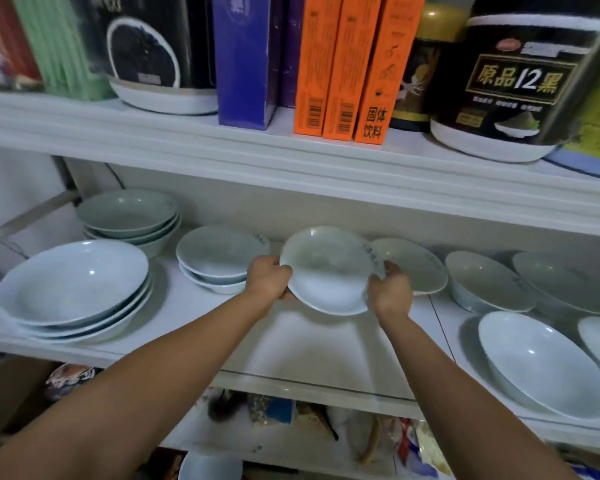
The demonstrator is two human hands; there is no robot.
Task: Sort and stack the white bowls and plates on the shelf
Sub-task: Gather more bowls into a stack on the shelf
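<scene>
Left hand, right hand curled, gripping

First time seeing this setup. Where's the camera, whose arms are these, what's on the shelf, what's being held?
No machine here: one camera worn on a person's head looks forward and down. The left hand and right hand hold one small white plate by opposite rims over the middle shelf. Left of it sit a stack of small plates, a stack of big bowls and another bowl stack behind. More dishes are spread out on the right. Orange boxes stand on the shelf above.
</scene>
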